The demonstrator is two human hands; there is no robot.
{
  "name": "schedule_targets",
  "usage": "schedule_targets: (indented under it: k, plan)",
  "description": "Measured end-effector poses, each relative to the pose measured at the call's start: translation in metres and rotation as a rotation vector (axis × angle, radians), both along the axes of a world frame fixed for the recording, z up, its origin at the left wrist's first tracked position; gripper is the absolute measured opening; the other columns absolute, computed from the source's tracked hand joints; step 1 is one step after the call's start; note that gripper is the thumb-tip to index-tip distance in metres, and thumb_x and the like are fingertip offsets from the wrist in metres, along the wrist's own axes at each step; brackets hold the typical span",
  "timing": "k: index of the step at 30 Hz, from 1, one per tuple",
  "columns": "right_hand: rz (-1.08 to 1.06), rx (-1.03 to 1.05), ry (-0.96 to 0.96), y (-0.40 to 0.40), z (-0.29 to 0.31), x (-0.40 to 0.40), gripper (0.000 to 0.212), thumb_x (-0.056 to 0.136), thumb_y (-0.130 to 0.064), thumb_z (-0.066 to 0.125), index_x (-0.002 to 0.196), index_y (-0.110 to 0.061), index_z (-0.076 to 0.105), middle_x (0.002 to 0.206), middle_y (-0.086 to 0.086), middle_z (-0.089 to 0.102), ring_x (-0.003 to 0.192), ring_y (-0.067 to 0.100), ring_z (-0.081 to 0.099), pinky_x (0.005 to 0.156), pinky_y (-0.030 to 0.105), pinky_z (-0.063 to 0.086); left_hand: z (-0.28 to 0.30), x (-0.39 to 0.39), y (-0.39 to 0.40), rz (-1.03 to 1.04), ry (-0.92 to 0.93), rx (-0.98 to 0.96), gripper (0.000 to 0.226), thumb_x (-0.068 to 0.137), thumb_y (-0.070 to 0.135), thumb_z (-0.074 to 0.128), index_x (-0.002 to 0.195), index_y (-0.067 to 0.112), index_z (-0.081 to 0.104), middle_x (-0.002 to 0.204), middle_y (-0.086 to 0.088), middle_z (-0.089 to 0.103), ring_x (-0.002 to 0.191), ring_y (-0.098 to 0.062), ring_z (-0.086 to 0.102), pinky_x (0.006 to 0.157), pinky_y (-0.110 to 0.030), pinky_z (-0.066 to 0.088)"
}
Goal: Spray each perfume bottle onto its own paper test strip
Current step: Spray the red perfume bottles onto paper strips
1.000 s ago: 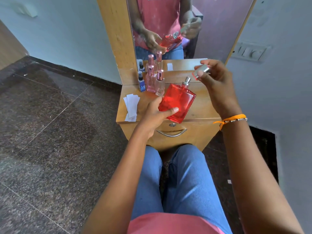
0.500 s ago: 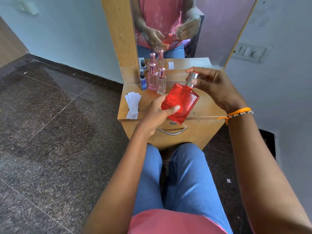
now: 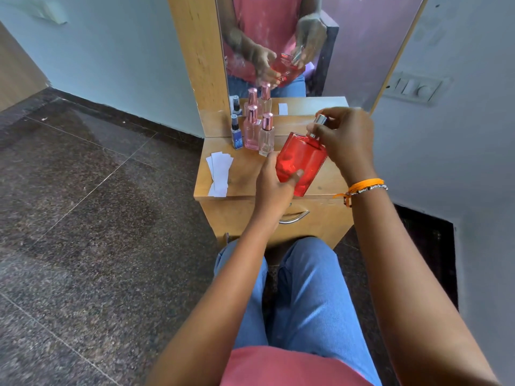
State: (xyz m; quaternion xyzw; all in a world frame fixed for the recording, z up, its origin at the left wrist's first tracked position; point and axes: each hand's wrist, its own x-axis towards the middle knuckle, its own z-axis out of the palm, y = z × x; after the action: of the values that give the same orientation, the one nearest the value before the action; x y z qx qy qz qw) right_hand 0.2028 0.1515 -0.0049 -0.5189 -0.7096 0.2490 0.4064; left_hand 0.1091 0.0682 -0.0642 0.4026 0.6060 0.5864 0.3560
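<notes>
The left hand (image 3: 274, 185) reaches forward over the desk (image 3: 245, 174), fingers and thumb wrapped round the lower body of the red perfume bottle (image 3: 302, 160), which it holds tilted above the desk's front edge. The right hand (image 3: 344, 137) comes in from the right, wrist bent down, fingertips pinching the silver cap (image 3: 320, 120) at the bottle's neck. Left of the left hand lie the paper test strips (image 3: 220, 172); beyond it stand three small perfume bottles (image 3: 252, 129).

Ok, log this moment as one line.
left hand grips red flat glass perfume bottle | right hand pinches silver cap at neck | white paper strips on wooden dresser
</notes>
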Motion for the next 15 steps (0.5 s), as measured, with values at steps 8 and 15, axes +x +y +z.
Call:
schedule_targets:
  k: [8,15]
  plan:
    - [0.651,-0.467,0.582,0.015,0.006,0.033,0.045,0.073,-0.012,0.069,0.117,-0.010,0.060,0.097,0.007,0.071,0.087,0.014,0.066,0.084,0.026,0.055,0.018,-0.028,-0.007,-0.416,-0.386,-0.147,0.022,0.092,0.010,0.052,0.112,0.019,0.055,0.112,-0.008,0.062,0.105,-0.023,0.060,0.098,-0.045,0.047]
    - [0.425,-0.414,0.577,0.006,-0.012,0.027,0.046,0.064,-0.008,0.082,0.106,-0.002,0.065,0.076,-0.004,0.075,0.076,0.009,0.069,0.078,0.021,0.054,0.005,-0.030,-0.007,-0.290,-0.138,-0.133,0.038,0.088,0.012,0.060,0.124,0.016,0.048,0.118,-0.008,0.060,0.111,-0.021,0.058,0.096,-0.036,0.049]
